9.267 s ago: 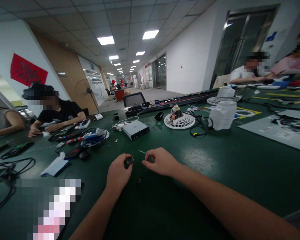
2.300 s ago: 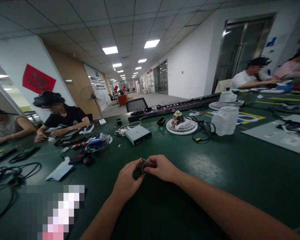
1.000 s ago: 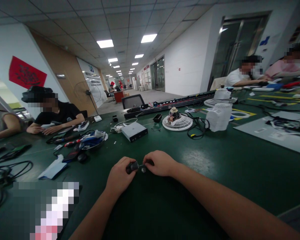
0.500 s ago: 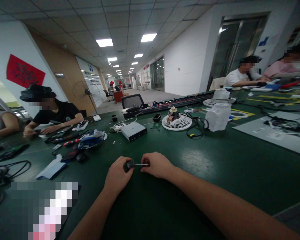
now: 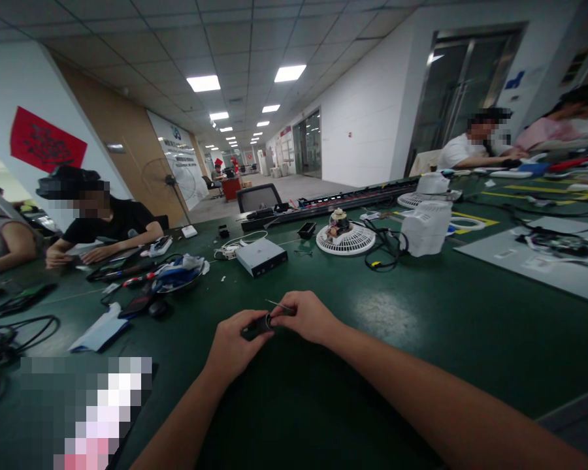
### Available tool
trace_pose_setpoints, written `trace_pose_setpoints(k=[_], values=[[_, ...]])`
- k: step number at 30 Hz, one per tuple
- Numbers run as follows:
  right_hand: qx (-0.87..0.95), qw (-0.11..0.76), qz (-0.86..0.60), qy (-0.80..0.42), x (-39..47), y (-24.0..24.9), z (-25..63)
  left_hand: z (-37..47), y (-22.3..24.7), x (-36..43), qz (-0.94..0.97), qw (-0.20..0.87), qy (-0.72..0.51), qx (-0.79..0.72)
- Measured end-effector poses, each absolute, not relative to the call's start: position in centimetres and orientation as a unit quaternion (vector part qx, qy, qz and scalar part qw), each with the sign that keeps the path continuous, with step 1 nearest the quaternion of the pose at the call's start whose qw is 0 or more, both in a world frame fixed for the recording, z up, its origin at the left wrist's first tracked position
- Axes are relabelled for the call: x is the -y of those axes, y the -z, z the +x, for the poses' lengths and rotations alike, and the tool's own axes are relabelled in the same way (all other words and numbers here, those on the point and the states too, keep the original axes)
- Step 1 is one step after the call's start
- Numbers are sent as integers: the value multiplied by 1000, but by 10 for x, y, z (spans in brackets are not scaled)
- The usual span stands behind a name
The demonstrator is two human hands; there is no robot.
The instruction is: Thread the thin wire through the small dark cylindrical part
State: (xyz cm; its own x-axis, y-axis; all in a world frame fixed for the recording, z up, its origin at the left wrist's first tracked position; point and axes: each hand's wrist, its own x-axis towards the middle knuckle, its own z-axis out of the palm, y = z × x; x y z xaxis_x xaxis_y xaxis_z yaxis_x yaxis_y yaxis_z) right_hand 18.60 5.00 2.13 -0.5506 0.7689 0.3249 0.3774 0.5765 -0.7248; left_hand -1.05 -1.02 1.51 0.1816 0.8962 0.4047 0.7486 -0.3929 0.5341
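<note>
My left hand (image 5: 238, 339) is closed around a small dark cylindrical part (image 5: 263, 323), its round end facing right. Close beside it, my right hand (image 5: 308, 316) pinches a thin metal rod (image 5: 278, 305) that points up and to the left. The right fingertips touch or nearly touch the part's round end; which one cannot be made out. Both hands are just above the green table (image 5: 333, 385). Beyond them lies a silver and black box-shaped drive (image 5: 261, 256).
A white round fan grille (image 5: 345, 240) with a motor and a white housing (image 5: 426, 228) stand back right. Tools, cables and a blue cloth bundle (image 5: 179, 273) lie left. A grey board (image 5: 534, 258) is far right. Several people sit around the table.
The rod has left the dark part's end and now tilts up-left. My right hand has turned and moved closer to the left, which has shifted slightly right with the part.
</note>
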Motion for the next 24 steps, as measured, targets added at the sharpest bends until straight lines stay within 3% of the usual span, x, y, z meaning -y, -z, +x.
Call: trace_pose_setpoints(k=[8, 15, 21, 24], values=[[794, 298, -353, -395, -49, -14, 183, -13, -12, 11, 807, 93, -322, -486], [835, 304, -346, -300, -47, -24, 188, -15, -11, 12, 800, 98, -317, -500], [733, 277, -378, -494, -56, -7, 179, -10, -14, 12, 787, 78, -326, -517], [736, 314, -407, -440, -59, -7, 180, -9, -14, 10, 766, 57, -339, -542]])
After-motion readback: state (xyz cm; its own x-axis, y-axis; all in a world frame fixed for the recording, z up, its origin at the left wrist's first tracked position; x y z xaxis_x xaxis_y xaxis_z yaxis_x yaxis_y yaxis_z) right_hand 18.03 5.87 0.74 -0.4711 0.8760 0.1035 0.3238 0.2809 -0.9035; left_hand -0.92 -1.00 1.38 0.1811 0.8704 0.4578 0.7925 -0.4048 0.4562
